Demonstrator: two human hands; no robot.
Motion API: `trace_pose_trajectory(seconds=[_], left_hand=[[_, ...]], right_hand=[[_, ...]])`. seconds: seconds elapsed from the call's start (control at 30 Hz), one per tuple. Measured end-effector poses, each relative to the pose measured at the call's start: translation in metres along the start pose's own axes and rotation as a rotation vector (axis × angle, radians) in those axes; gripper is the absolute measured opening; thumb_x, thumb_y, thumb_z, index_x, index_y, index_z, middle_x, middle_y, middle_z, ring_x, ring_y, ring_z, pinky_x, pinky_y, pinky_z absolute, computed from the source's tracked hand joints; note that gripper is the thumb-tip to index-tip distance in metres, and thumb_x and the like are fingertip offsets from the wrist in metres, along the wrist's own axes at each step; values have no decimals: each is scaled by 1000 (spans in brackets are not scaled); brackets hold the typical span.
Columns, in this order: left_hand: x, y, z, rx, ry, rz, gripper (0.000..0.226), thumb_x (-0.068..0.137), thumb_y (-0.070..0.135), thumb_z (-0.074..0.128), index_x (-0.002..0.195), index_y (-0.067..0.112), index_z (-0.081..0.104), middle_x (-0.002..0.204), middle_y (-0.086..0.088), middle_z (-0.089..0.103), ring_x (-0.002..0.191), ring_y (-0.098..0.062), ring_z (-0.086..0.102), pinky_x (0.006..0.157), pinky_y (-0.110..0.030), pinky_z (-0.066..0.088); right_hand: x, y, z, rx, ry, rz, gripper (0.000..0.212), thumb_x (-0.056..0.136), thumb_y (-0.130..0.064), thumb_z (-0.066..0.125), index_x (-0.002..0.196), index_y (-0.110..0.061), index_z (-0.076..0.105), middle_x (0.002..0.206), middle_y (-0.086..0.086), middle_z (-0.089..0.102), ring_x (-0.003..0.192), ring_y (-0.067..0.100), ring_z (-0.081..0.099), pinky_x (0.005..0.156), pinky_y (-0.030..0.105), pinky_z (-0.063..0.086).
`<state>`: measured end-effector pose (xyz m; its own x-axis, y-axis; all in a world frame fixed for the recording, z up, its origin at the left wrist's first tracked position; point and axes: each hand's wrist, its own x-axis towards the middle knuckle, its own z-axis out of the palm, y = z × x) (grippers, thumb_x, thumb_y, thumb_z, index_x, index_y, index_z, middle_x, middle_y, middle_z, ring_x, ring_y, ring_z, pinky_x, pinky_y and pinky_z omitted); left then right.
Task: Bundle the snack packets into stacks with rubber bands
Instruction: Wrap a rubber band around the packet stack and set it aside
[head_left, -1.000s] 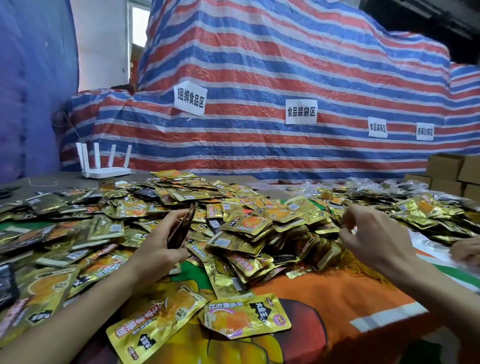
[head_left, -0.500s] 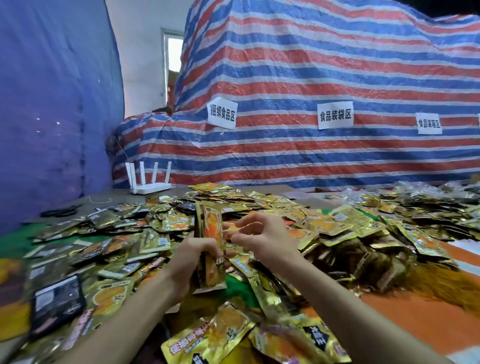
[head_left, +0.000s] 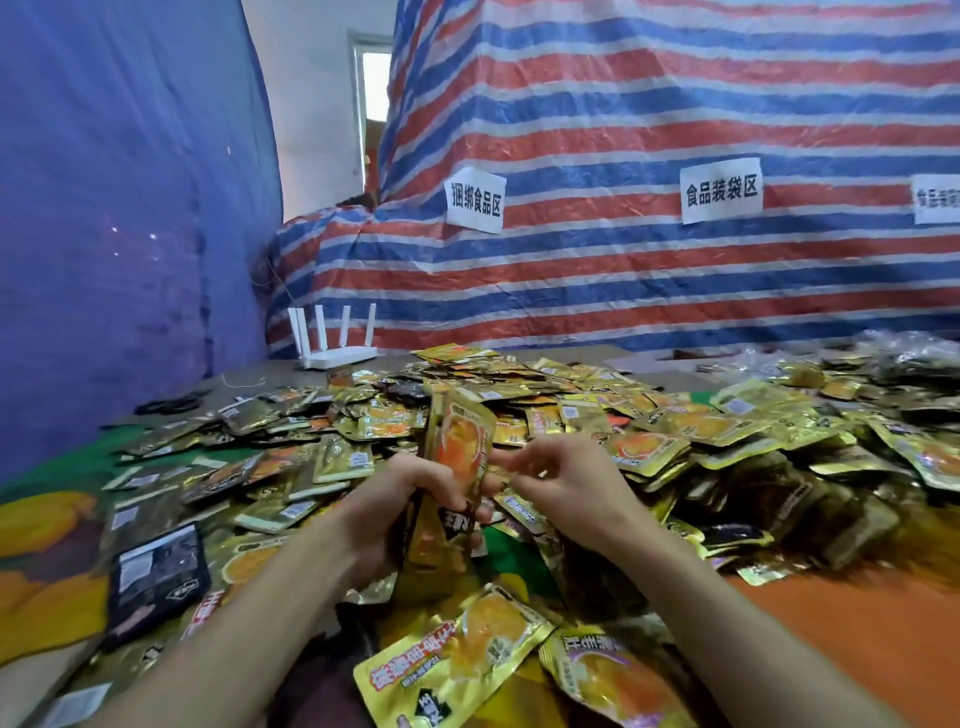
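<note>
Crossing over since a second ago, the right hand now curls beside the stack of snack packets, gripped upright by the left hand over loose packets. Whether the right hand pinches anything is unclear.

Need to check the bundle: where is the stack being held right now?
Head view, centre: the stack stands upright, gripped by the left hand, with the right hand close beside its right edge and the loose packet pile behind.

Shiny gold snack packets printed with orange; red, blue and white striped tarp; blue sheet; white router; 3 white signs with black characters; orange and green table cover.
</note>
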<state>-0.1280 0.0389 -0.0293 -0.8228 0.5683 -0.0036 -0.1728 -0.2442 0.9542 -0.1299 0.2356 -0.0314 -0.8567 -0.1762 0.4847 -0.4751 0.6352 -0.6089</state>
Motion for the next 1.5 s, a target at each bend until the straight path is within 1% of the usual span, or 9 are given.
trace_pose_trajectory(seconds=[0.3,0.5,0.63,0.77,0.87,0.97,1.07,1.2,1.5], left_hand=[[-1,1,0,-396,-152,79,59,56,-6,57,115,0,55,85,-10,51,69,-22,51,67,-37,50],[-5,2,14,-358,-236,29,40,56,-4,62,96,0,58,83,-11,50,72,-24,49,68,-35,49],[-8,3,11,-242,-187,-13,40,55,1,65,94,0,68,82,-14,58,72,-27,54,66,-34,48],[-1,1,8,-210,166,26,49,58,3,61,106,-1,66,78,-15,63,64,-27,57,55,-31,50],[8,0,6,-245,435,159,11,81,10,61,90,5,58,67,-9,61,59,-24,58,62,-35,47],[12,0,3,-291,605,268,25,96,29,62,95,5,59,78,-12,65,74,-27,63,72,-40,51],[11,2,10,-326,652,363,35,96,39,61,102,4,60,90,-16,68,77,-27,65,86,-48,53],[11,2,23,-361,671,415,38,98,45,56,98,7,61,90,-16,72,71,-29,71,75,-47,58],[13,-2,29,-291,634,354,62,97,55,49,124,1,61,124,-30,64,112,-41,64,103,-58,47]], right_hand=[[-3,-10,-18,1197,-240,227,15,70,-15,49,60,-12,60,71,9,61,75,25,59,79,37,45],[-5,-13,-19,1575,-172,243,33,74,1,46,102,4,61,61,3,45,46,16,44,57,34,57],[0,-14,-15,1476,-162,254,39,82,6,52,116,-1,70,99,11,76,54,16,63,52,29,58],[-2,-9,-8,1218,-101,273,36,93,9,53,124,-6,65,114,18,73,86,31,76,52,25,59],[-6,-8,2,1059,-73,253,43,76,-3,77,119,-10,70,112,16,74,97,35,74,59,34,61],[-11,-17,16,993,-88,234,60,57,-17,91,115,-13,74,116,11,74,102,28,74,66,40,62],[-14,-24,32,978,-83,206,57,58,-17,97,111,-22,77,118,3,74,106,20,72,76,40,62],[-20,-29,41,715,-22,99,64,54,-45,89,116,-38,72,121,-14,70,115,4,64,94,33,55],[-23,-32,42,633,59,-78,68,66,-35,88,126,-46,58,125,-22,64,118,-4,59,88,10,49]])
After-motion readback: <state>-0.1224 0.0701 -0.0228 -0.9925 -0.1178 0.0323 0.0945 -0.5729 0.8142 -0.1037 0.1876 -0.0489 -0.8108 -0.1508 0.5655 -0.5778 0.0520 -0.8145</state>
